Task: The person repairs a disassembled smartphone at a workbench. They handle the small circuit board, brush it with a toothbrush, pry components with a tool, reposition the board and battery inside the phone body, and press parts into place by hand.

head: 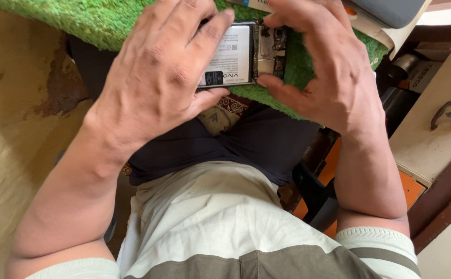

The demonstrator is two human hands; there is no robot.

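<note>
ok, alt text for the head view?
Two bare hands, left hand and right hand, grip an opened phone with its battery and circuit board exposed, over a green fuzzy mat. The person's lap shows below.

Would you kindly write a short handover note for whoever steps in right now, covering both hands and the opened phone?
Left hand: fingers spread over the battery end of the phone, thumb under its near edge.
Right hand: grips the circuit-board end, thumb on the near edge, fingers curled over the far edge.
Phone: lies face down over the green mat, above the lap; both hands grip it.
Done: back cover is off, so battery and circuit board are bare.
Left: the battery sits in place; nothing else looks removed. No tool is in view.
</note>
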